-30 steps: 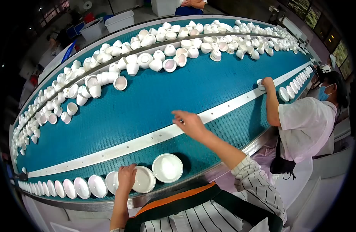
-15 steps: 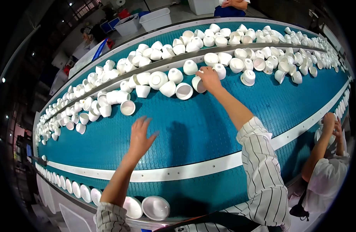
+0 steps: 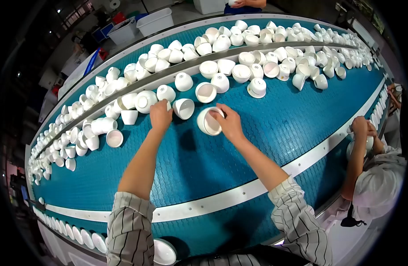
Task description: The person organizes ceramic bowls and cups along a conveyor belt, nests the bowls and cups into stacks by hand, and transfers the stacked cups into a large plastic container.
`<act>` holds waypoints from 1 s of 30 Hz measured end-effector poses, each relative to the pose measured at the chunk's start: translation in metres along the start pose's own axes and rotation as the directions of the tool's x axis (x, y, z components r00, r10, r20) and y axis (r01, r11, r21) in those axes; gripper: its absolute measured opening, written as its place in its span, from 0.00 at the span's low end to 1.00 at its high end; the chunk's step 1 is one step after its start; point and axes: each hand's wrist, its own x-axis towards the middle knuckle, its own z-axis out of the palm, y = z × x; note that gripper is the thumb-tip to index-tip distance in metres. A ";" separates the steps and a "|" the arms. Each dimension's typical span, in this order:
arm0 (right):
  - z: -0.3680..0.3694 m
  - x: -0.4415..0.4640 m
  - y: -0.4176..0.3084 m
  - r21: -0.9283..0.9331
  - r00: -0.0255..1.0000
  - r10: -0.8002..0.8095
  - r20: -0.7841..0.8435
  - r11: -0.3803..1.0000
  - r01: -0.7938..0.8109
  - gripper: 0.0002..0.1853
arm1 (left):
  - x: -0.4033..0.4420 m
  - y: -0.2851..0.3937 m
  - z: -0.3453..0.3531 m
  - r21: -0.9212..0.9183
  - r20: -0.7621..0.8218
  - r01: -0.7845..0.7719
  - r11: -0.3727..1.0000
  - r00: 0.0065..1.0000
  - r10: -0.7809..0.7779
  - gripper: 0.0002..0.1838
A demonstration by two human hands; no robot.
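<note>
1. One wide teal textured conveyor belt (image 3: 221,159) fills most of the view, curving from 8 o'clock over to 2 o'clock.
2. Many glossy white ceramic cups (image 3: 146,102) heaped along the belt's far side, 9 to 2 o'clock; upright, tipped and upside down, mixed.
3. Flat white bolted rail (image 3: 199,209) crosses the near side, 8 to 2 o'clock. Narrow grey metal divider (image 3: 159,76) splits the heap lengthwise.
4. Co-worker in white top (image 3: 381,190) between 3 and 4 o'clock, hands near a white bowl. Second person, partly cropped, in blue (image 3: 245,5) just past 12.
5. Two pale rectangular plastic bins (image 3: 155,24) at 11 o'clock, off the belt.
6. Row of white oval-looking bowls (image 3: 87,238) at 7 to 8 o'clock, nearer than rail. Larger round white bowl (image 3: 163,252), partly hidden by the sleeve, near 7.
7. Right hand (image 3: 230,125) just off centre toward 3 o'clock; fingers closed on the rim of the round white cup with pinkish inside (image 3: 206,122), tilted, mouth toward the hand.
8. Left hand (image 3: 160,116) at 10 o'clock, fingers curled at the heap's edge; can't tell if gripping. Stamped upside-down white cup (image 3: 166,93) just beyond it, tipped open white cup (image 3: 184,108) just beside it, toward 3.
</note>
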 end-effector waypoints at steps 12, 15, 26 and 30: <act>0.071 0.147 0.042 0.125 0.934 0.233 -0.270 0.971 -0.206 0.18 | -0.051 0.044 0.003 0.246 -0.057 -0.197 0.949 0.975 0.217 0.03; -0.007 0.105 0.046 -0.277 0.995 0.096 -0.017 0.956 -0.097 0.18 | -0.081 0.025 -0.015 -0.213 -0.224 0.063 0.975 0.968 -0.111 0.02; 0.043 0.070 0.033 -0.330 0.823 -0.379 0.423 0.781 0.530 0.11 | -0.101 0.079 -0.023 -0.282 -0.196 0.017 0.959 0.978 -0.075 0.05; 0.006 0.085 0.032 -0.277 0.752 -0.437 0.493 0.741 0.612 0.08 | -0.114 0.075 -0.035 -0.321 -0.153 -0.018 0.947 0.988 -0.033 0.05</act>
